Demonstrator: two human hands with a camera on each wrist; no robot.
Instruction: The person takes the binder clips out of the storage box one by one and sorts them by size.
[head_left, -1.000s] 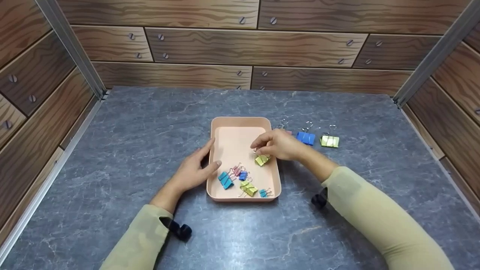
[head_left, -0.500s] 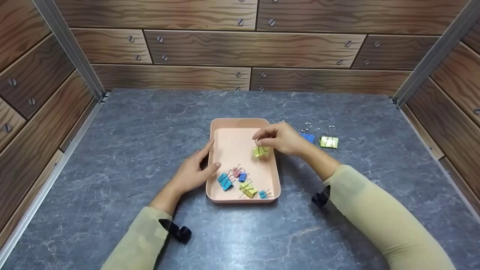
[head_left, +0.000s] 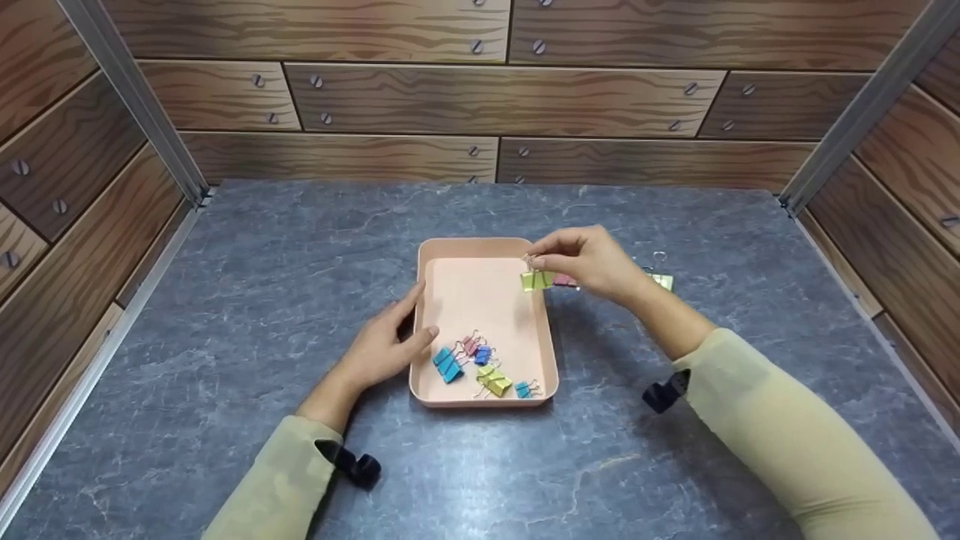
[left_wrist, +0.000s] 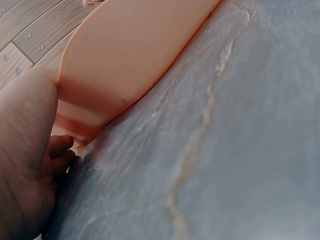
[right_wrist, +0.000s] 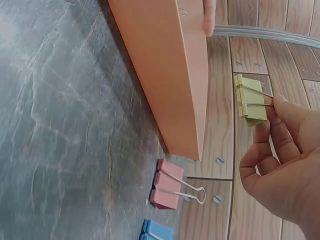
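Note:
My left hand (head_left: pixel 384 346) holds the long left wall of a peach tray (head_left: pixel 480 246), thumb over the rim and fingers along the outside. Between thumb and fingertips, my right hand (head_left: pixel 596 262) pinches the wire handles of a yellow-green binder clip (head_left: pixel 536 281). This clip hangs above the tray's right rim, its body lower than the fingers. At the tray's near end lie a larger teal clip (head_left: pixel 448 365), a pink clip (head_left: pixel 470 346), a small blue clip (head_left: pixel 482 355), another yellow-green clip (head_left: pixel 493 381) and a small teal clip (head_left: pixel 527 389).
Right of the tray, a pink binder clip (right_wrist: pixel 167 184) stands on the table beside a blue one (right_wrist: pixel 156 230). Farther right is a yellow-green clip (head_left: pixel 663 281), partly behind the right hand. Wood-patterned panels (head_left: pixel 390 97) enclose the grey marbled table (head_left: pixel 300 225).
My right hand has lifted the yellow-green clip and carried it away and to the right, from inside the tray to over its right rim. The left hand stays at the tray's wall.

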